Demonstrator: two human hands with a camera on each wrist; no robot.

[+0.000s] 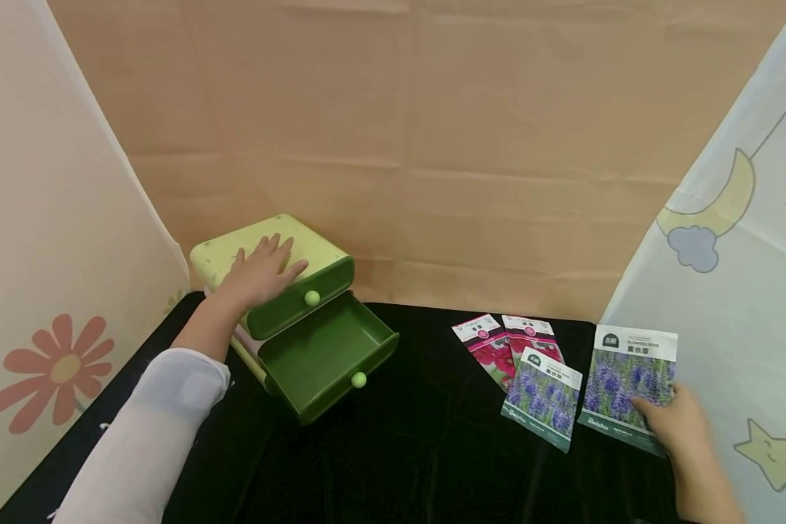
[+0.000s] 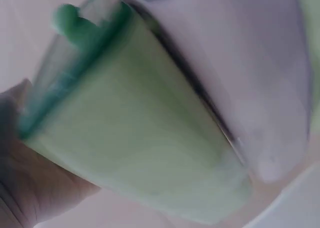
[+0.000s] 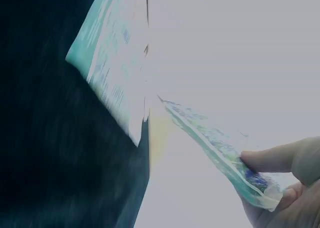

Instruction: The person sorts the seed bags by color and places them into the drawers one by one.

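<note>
A small green drawer box [image 1: 271,251] stands at the left of the black cloth, its lower drawer [image 1: 330,349] pulled out and bare inside. My left hand [image 1: 258,275] rests with spread fingers on the box's pale green top. In the left wrist view the box side [image 2: 135,123] is blurred. At the right, my right hand [image 1: 684,426] pinches a lavender seed packet [image 1: 629,382] between thumb and fingers, and the right wrist view shows that packet [image 3: 215,148] edge-on. Another lavender packet [image 1: 542,399] lies to its left, partly over two pink-flower seed packets [image 1: 487,348].
Black cloth [image 1: 432,451] covers the table. A tan paper sheet [image 1: 406,145] closes off the back. Printed panels stand on both sides, with a flower [image 1: 64,370] at left and a moon [image 1: 720,204] at right.
</note>
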